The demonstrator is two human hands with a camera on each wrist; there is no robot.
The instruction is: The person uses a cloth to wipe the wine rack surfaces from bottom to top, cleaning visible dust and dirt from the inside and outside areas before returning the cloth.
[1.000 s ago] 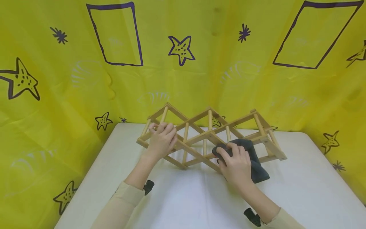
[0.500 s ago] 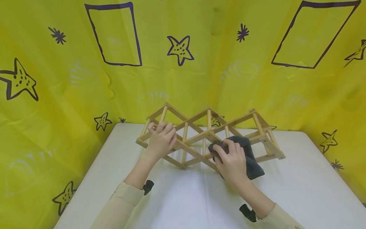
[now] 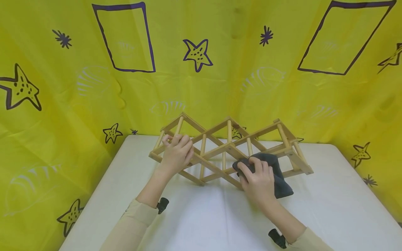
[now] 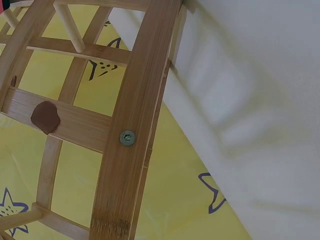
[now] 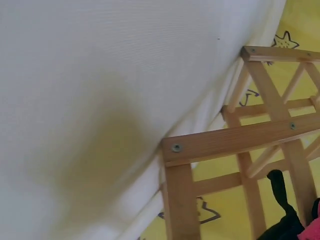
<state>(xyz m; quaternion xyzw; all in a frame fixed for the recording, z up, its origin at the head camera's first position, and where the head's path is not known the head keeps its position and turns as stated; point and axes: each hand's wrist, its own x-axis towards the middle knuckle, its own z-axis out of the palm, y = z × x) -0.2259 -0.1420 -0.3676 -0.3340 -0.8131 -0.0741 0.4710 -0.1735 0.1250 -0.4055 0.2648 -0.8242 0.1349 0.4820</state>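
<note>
A light wooden folding rack [image 3: 232, 148], with crossed slats and round dowels, stands on the table in the head view. My left hand [image 3: 177, 154] grips its front slat near the left end, fingers curled over the wood. In my right hand [image 3: 259, 182] is a dark grey cloth [image 3: 282, 188], bunched under the fingers and held against the lower front slat right of the middle. Its loose end hangs to the right. The right wrist view catches a dark loop of the cloth [image 5: 280, 192] beside a pink patch. A brown spot [image 4: 45, 117] marks one slat in the left wrist view.
A white-covered table [image 3: 201, 223] spreads beneath the rack. Behind and beside it hangs a yellow curtain [image 3: 232, 87] with drawn stars and frames. The back of the rack sits close to the curtain. Black wrist cameras [image 3: 162, 205] hang under both forearms.
My right hand has slid the cloth a little left along the slat, then back right and slightly down. My left hand and the rack hold still.
</note>
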